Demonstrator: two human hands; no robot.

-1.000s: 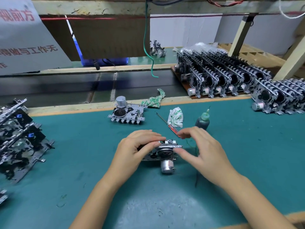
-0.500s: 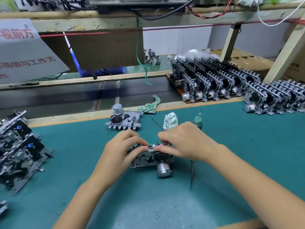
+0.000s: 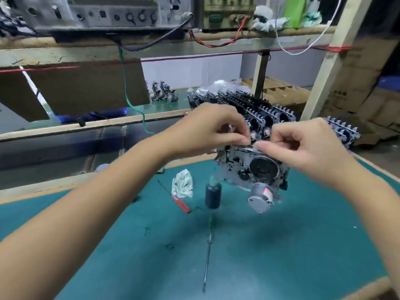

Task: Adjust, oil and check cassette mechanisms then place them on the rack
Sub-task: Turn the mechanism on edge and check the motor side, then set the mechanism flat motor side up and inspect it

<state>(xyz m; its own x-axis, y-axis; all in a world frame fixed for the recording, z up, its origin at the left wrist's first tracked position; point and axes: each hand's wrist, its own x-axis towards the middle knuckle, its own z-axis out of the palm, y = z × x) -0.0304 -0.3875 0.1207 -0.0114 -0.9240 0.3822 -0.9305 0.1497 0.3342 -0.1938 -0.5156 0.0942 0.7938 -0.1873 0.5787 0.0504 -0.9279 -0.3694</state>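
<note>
Both hands hold one cassette mechanism (image 3: 251, 167) up off the teal table mat (image 3: 281, 245), right of frame centre. Left hand (image 3: 207, 131) pinches its top edge from the left, fingers curled, thumb and fingertips on the metal rim. Right hand (image 3: 303, 146) pinches the same top edge from the right — index finger and thumb extended along the rim, other fingers curled in. The mechanism hangs tilted, flywheel face toward the camera, silver motor (image 3: 260, 200) sticking out at its lower end.

On the mat below, centre frame: dark oil bottle (image 3: 213, 197) standing upright, crumpled white-green rag (image 3: 182, 187) just left of it, red-handled screwdriver (image 3: 180, 203) lying beside the rag. A thin metal rod (image 3: 208, 252) lies on the mat toward the bottom of the frame.

Behind the hands, upper right of centre — rows of finished mechanisms on the rack (image 3: 270, 113), partly hidden by the hands. Test equipment (image 3: 104, 14) on the wooden shelf across the top; green wire (image 3: 129, 100) hangs from it.
</note>
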